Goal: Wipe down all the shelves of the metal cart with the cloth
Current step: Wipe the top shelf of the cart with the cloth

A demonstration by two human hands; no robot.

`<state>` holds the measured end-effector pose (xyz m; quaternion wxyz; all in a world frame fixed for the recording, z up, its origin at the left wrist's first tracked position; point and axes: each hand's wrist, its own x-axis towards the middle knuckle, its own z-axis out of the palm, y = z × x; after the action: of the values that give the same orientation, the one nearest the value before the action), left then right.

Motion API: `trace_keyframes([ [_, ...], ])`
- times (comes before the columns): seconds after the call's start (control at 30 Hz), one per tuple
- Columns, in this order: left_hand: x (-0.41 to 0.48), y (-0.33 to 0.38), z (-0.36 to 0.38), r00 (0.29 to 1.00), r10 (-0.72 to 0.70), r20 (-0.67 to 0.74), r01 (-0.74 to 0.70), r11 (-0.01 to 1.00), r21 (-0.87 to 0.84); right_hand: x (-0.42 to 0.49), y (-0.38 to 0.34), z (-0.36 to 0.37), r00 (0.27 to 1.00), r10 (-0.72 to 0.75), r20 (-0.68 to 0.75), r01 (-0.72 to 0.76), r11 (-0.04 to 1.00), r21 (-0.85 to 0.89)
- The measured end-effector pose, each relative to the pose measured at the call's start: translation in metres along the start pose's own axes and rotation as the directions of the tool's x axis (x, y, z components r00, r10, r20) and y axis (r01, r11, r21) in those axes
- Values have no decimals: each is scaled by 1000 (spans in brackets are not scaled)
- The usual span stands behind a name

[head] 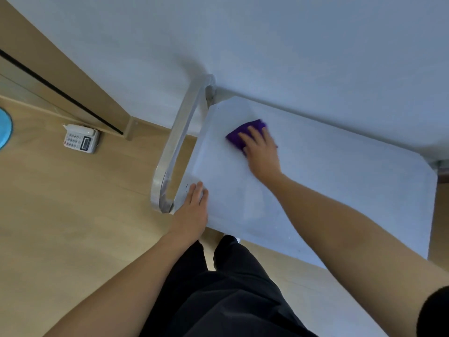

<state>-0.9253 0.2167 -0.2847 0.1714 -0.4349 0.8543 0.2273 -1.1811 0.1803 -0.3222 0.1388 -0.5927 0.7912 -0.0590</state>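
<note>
Pale wood flooring (60, 215) fills the left and near part of my view, and a plain white wall (267, 40) takes up the far side. Against that wall stands the metal cart, and I am looking down on its flat, pale grey top shelf (340, 190) with rounded corners. A curved, polished steel handle (175, 147) loops along the shelf's left end.

My right hand (262, 152) lies flat, fingers spread, on top of a purple cloth (243, 135), pressing it onto the shelf near the far left corner. The cloth shows beyond and to the left of my fingertips; the rest of it is hidden under the palm. The bare forearm runs back toward the near right, ending in a dark sleeve at the frame edge.

My left hand (192, 210) rests on the near left corner of the shelf, just beside the lower end of the handle. Its fingers are together and laid over the edge; I cannot tell whether they curl around it underneath.

Black trousers (230, 300) show at the near centre, close to the shelf's near edge. On the floor to the far left sits a white desk telephone with a keypad and small screen (81, 138), close to a wooden baseboard. A round blue object (3, 128) is cut off by the left edge.
</note>
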Motion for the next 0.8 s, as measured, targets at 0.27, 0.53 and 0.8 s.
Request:
trace_keyframes([
  [0.27,-1,-18,-4,994,104,33,-103,995,-17,-37,-65,17,979,203,1,-201,972,125],
  [0.53,-6,-38,-12,962,249,113,-255,966,42,-94,-23,10,997,71,34,-74,991,115],
  [0.8,-9,-47,-11,945,296,137,-307,949,71,-142,-136,49,881,474,-1,-469,872,140],
])
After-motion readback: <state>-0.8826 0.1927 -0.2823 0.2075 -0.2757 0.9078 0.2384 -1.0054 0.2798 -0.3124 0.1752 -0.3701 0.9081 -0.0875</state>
